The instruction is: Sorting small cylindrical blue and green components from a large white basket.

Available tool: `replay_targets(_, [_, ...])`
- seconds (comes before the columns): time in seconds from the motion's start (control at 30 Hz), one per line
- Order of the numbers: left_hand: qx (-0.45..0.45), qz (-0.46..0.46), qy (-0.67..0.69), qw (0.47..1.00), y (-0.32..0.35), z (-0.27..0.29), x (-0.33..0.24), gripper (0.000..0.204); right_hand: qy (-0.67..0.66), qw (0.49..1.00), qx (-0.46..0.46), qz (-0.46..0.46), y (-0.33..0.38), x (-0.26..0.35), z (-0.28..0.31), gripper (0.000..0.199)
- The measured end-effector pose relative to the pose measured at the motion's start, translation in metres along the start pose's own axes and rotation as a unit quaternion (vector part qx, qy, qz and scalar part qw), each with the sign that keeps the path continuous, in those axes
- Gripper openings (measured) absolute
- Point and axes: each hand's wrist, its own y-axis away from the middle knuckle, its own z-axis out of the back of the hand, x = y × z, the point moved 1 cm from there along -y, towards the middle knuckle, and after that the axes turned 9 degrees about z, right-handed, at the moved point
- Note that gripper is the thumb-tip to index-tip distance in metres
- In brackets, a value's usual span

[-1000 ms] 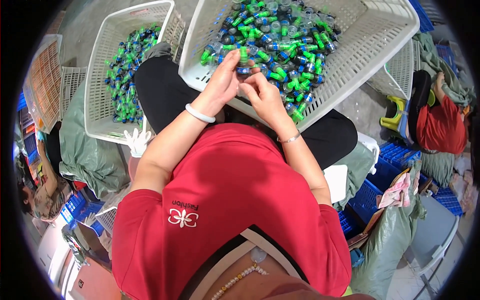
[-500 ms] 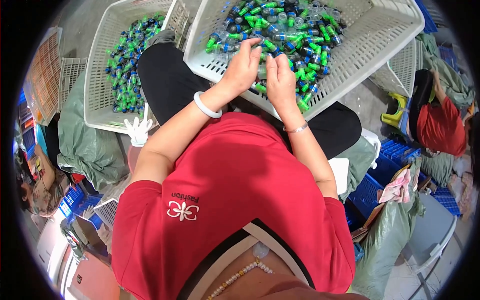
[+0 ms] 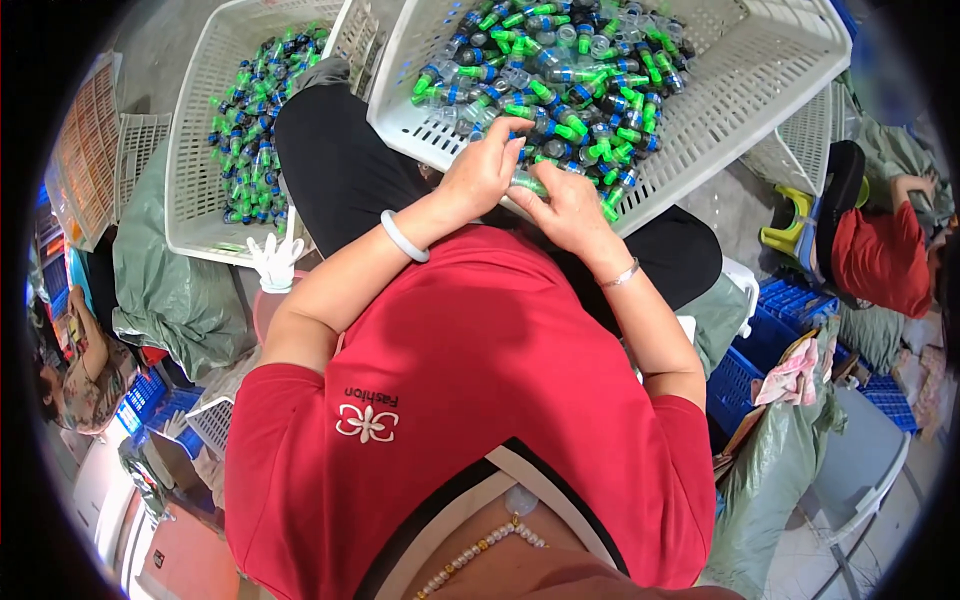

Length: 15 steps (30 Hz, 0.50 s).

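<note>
Step in hand: assembling one small vial at the near rim of the lap basket.

The left hand and the right hand meet over the white basket; their fingers pinch a clear vial with green cap between them. The next move likely requires a firm press-fit, then release into the side basket.

Bottles in basket; second basket left.
</note>
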Motion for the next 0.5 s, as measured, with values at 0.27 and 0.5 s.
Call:
replay_targets(0.27, [-0.033,0.065,-0.034,0.997,0.010,0.029,-0.006,0.028,-0.129,0.974,0.093,-0.161,-0.027,0.012,-0.003,0.040])
replay_targets(0.5, [-0.426,0.000,-0.317,0.847,-0.007,0.194,0.039,0.028,0.108,0.987,-0.100,0.063,-0.099,-0.059,-0.023,0.036])
